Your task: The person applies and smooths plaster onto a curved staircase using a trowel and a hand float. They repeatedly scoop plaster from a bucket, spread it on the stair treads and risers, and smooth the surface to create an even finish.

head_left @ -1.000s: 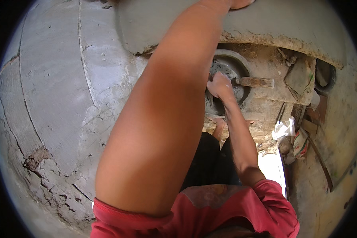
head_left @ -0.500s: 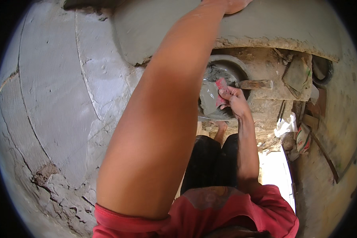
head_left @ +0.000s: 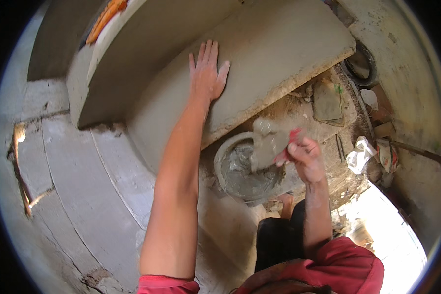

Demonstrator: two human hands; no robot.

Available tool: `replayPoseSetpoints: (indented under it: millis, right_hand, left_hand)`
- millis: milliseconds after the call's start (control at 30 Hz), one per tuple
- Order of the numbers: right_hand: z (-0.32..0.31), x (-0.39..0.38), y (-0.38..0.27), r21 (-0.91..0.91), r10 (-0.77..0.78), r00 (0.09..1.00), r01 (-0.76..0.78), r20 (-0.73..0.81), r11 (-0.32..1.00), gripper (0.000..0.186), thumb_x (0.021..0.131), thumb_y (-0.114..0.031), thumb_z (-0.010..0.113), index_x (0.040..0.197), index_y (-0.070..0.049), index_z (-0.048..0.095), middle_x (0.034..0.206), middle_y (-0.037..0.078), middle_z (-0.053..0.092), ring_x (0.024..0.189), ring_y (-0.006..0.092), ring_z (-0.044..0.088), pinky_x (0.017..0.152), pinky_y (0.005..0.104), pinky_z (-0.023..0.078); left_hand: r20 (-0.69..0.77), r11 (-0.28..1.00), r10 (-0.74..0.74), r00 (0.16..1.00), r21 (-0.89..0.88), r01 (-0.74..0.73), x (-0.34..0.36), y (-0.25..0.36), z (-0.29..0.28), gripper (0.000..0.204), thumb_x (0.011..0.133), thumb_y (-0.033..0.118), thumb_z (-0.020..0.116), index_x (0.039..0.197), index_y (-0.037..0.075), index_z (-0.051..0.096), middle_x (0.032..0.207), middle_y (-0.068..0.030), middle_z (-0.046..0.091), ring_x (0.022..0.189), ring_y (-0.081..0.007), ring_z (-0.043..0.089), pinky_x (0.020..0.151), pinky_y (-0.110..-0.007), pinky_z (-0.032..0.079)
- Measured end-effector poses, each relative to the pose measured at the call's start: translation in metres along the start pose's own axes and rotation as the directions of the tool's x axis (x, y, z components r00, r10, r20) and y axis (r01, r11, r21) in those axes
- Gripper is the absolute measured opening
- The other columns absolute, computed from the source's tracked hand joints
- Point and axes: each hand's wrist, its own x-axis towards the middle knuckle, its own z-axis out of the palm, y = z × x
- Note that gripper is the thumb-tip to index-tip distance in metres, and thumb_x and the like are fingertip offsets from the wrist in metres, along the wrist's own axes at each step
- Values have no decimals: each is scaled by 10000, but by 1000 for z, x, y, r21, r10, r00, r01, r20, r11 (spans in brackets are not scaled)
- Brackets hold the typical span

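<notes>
My left hand [head_left: 208, 76] lies flat, fingers stretched out, on a smooth grey plastered slab [head_left: 284, 54]. My right hand [head_left: 307, 159] grips the red edge of a flat scraper [head_left: 267, 151], whose wide blade is coated with grey paste and blurred by motion. The scraper is above a round bucket [head_left: 219, 171] at the middle of the view. Wet grey cement [head_left: 240, 166] fills the bucket's lower part, smeared up its inner wall. Part of the bucket is hidden behind the scraper.
The slab's rough front edge [head_left: 279, 105] overhangs beside the bucket. A flat grey-green board [head_left: 327, 102], a white plastic bag [head_left: 361, 156] and a black round container [head_left: 361, 67] lie to the right. At left is a grey surface [head_left: 78, 166] with long joints.
The view has turned, and my left hand, mostly cut off at the top before, now shows fully on the slab. My right hand has raised the scraper out of the bucket.
</notes>
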Motion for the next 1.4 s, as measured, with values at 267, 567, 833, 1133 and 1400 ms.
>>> replayPoseSetpoints:
  millis: [267,567,833,1133,1400]
  right_hand:
    - [89,186,-41,-497,-724,576,533,-379,685,361,1061,-197,695,1324,51,711,1012,79,807,849,112,719,778,311,582]
    - [204,363,-65,-902,-970,128,360,-205,238,549,911,5,629,1453,60,559,1254,302,725,1072,470,736,884,492,629]
    - [183,282,-37,-825,-921,366,474,-133,307,424,927,-36,654,1331,91,663,1041,307,756,932,424,773,811,475,622]
    - [152,341,-85,-834,-949,239,465,-207,299,377,882,-36,698,1256,9,703,998,212,783,848,414,759,729,480,623]
    - [191,290,-32,-766,-915,322,514,-244,386,551,871,-21,732,1409,46,634,1318,286,718,1057,443,764,872,457,643]
  left_hand:
    - [49,1000,-7,999,0,7,1,5,-7,755,1063,412,541,1686,43,329,1763,-173,315,1647,-350,244,1341,-596,143]
    - [131,977,-48,990,-200,74,-2,5,-16,777,1000,436,666,1643,87,404,1681,-167,414,1585,-354,324,1312,-533,204]
    - [292,901,-147,945,-355,250,6,12,-25,843,984,455,673,1673,94,349,1707,-141,373,1598,-318,281,1316,-529,165]
    - [249,990,-39,968,140,4,1,-1,-3,783,1029,376,574,1697,71,302,1773,-155,285,1670,-336,167,1354,-584,81]
    - [457,959,-215,863,-67,274,10,8,-16,785,1014,393,652,1679,111,345,1713,-161,358,1631,-317,235,1347,-521,139]
